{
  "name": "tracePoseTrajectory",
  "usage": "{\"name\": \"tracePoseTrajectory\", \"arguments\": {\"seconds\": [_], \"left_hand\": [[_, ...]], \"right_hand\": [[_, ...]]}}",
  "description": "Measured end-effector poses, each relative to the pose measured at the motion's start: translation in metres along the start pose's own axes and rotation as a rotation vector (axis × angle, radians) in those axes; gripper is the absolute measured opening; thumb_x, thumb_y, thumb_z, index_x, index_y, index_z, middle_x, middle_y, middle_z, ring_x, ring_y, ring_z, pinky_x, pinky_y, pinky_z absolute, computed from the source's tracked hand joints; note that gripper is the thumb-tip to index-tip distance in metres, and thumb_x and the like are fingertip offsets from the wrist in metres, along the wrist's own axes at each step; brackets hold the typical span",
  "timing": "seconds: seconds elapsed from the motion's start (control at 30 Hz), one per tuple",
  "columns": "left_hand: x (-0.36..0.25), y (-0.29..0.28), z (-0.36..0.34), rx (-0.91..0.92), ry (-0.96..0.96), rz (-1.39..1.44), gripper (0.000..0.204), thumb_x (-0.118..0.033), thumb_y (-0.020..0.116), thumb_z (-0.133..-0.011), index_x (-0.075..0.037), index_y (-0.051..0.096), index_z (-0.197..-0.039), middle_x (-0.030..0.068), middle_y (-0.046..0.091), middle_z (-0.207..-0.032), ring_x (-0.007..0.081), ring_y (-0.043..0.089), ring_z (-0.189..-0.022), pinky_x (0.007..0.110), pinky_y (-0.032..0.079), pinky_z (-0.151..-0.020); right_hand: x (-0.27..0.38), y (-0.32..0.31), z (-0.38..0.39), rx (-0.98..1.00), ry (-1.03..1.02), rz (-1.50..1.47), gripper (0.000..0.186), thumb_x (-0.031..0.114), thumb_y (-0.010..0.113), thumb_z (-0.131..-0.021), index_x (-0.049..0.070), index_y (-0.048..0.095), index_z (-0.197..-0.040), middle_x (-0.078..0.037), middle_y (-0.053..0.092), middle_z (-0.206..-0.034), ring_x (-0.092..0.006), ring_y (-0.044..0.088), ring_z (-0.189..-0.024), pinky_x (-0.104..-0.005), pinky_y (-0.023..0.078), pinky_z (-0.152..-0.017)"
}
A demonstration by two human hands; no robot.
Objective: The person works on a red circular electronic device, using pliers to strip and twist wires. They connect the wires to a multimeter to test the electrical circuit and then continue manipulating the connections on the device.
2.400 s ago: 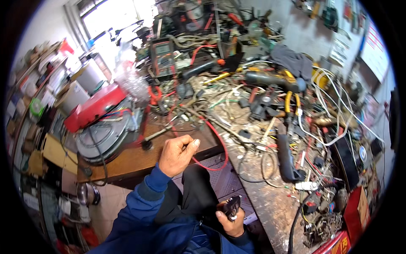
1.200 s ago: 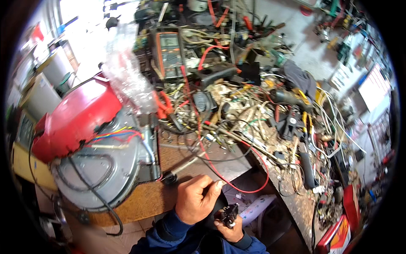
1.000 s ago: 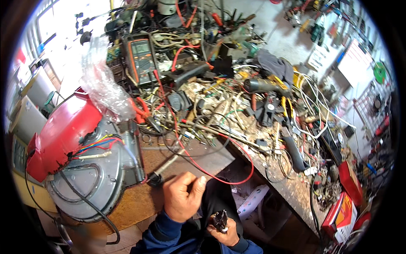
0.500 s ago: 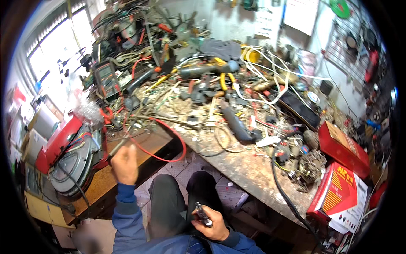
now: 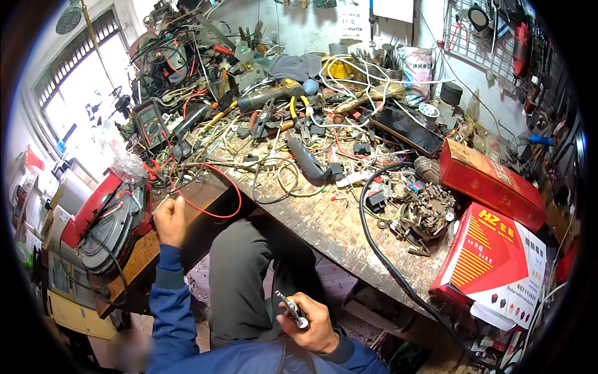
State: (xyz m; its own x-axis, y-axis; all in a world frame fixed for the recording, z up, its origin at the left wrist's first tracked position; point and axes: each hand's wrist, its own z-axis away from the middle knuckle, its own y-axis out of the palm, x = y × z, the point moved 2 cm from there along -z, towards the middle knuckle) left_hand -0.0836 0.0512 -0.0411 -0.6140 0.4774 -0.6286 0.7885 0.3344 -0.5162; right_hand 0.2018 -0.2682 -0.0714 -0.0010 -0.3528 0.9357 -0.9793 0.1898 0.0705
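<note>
My left hand [image 5: 170, 222] is closed with fingers pressed together, at the front edge of the brown wooden desk, just right of the opened red machine [image 5: 103, 215] with a round grey body. What it grips, if anything, is too small to make out. A red wire [image 5: 239, 201] loops over the desk edge beside it. My right hand [image 5: 314, 325], above my lap, is wrapped round a small black-and-silver hand tool [image 5: 291, 310]. The tool's narrow end points up and left; its exact kind is not clear.
The worn workbench [image 5: 324, 234] carries tangled wires, pliers [image 5: 265, 118], a dark tube [image 5: 304, 160] and a heap of small metal parts [image 5: 427, 209]. A multimeter [image 5: 151, 124] leans at the left. Red boxes [image 5: 486, 249] stand right, with a thick black cable [image 5: 374, 243] hanging over the bench edge.
The view has shifted, so the bench lies further left and the boxes show more fully. My left hand stays beside the red machine. The right hand still holds the tool; my legs have shifted.
</note>
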Motion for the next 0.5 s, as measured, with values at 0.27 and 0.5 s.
{"name": "tracePoseTrajectory", "arguments": {"seconds": [0.27, 0.5], "left_hand": [[-0.023, -0.005, -0.004, 0.186, -0.2, 0.23, 0.042, -0.032, 0.064, -0.106, -0.007, 0.057, -0.073, -0.0013, 0.057, -0.063, 0.005, 0.049, -0.052, 0.025, 0.038, -0.048], [-0.086, -0.014, -0.088, 0.303, 0.071, 0.091, 0.035, -0.027, 0.064, -0.105, -0.003, 0.064, -0.08, -0.0027, 0.058, -0.065, 0.0049, 0.05, -0.056, 0.026, 0.039, -0.05]], "right_hand": [[0.018, -0.002, -0.008, -0.006, -0.007, 0.09, 0.029, 0.001, 0.079, -0.084, -0.001, 0.066, -0.11, -0.012, 0.064, -0.088, -0.0245, 0.065, -0.071, -0.0326, 0.052, -0.066], [0.061, 0.007, -0.074, 0.06, -0.245, 0.468, 0.043, 0.011, 0.079, -0.073, -0.001, 0.063, -0.111, -0.015, 0.06, -0.089, -0.0357, 0.063, -0.079, -0.0427, 0.052, -0.073]]}}
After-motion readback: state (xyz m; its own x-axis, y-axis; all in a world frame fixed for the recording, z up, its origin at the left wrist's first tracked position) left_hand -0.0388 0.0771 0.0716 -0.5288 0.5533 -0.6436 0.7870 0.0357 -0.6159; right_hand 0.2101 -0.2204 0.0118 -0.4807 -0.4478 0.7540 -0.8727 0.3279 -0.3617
